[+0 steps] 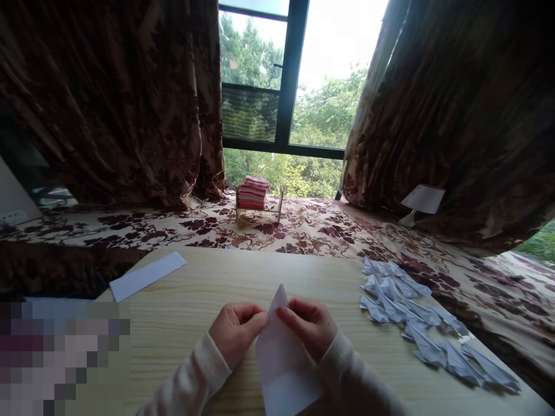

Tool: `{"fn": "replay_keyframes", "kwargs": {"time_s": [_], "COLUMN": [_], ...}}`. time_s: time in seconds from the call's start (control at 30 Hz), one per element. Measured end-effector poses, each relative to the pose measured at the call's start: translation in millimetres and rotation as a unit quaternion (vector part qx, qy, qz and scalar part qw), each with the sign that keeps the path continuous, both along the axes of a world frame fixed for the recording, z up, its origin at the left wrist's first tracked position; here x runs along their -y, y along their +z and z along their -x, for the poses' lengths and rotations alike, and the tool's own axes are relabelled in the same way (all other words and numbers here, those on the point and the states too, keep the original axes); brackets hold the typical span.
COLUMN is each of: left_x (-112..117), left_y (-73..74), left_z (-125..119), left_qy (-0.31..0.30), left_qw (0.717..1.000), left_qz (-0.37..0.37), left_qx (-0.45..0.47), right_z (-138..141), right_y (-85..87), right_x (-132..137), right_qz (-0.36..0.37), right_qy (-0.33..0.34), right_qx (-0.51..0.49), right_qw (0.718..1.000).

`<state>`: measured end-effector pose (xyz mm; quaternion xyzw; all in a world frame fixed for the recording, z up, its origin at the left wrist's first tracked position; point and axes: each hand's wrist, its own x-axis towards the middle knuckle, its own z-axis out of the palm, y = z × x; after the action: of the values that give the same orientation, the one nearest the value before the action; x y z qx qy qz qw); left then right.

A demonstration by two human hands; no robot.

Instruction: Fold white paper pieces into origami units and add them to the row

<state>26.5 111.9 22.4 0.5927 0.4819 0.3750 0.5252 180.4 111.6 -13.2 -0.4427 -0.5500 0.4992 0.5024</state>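
A white sheet of paper (pixel 281 358) with a pointed, folded top lies on the light wooden table (pixel 208 289) right in front of me. My left hand (pixel 236 332) pinches its upper left edge near the tip, fingers curled. From the other side my right hand (pixel 310 326) pinches the upper right edge in the same way. Both wrists are in pale sleeves resting on the table.
Several folded white paper planes (pixel 416 323) lie in a row along the table's right side. A white paper strip (pixel 147 275) lies at the far left. Beyond the table are a flowered cloth, a small wooden rack with a red-striped stack (pixel 254 193), a small white lamp (pixel 422 202), dark curtains and a window.
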Motion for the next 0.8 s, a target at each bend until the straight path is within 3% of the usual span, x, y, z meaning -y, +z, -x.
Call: {"fn": "replay_keyframes", "kwargs": {"time_s": [0.13, 0.23, 0.4, 0.6, 0.7, 0.8], "left_x": [1.8, 2.6, 3.0, -0.5, -2.3, -3.1], "left_y": [0.2, 0.8, 2.7, -1.4, -1.6, 0.4], "left_z": [1.1, 0.2, -1.4, 3.0, 3.8, 2.2], "left_qy": [0.017, 0.027, 0.033, 0.051, 0.049, 0.038], "left_qw": [1.000, 0.999, 0.999, 0.999, 0.998, 0.995], "left_qz": [-0.001, -0.005, 0.004, 0.015, 0.037, 0.066], "left_qx": [-0.012, -0.023, -0.035, -0.009, 0.026, 0.065], "right_z": [4.3, 6.3, 4.4, 8.1, 10.5, 10.3], "right_y": [3.8, 9.1, 23.1, 35.9, 37.6, 37.0], "right_x": [3.4, 5.2, 14.4, 26.6, 27.4, 26.1], "right_qz": [-0.030, -0.141, -0.357, -0.465, -0.485, -0.483], "right_qy": [0.005, -0.021, -0.089, -0.103, -0.102, -0.109], "right_qx": [0.022, 0.087, 0.243, 0.367, 0.388, 0.389], "right_qw": [0.999, 0.986, 0.897, 0.799, 0.777, 0.777]}}
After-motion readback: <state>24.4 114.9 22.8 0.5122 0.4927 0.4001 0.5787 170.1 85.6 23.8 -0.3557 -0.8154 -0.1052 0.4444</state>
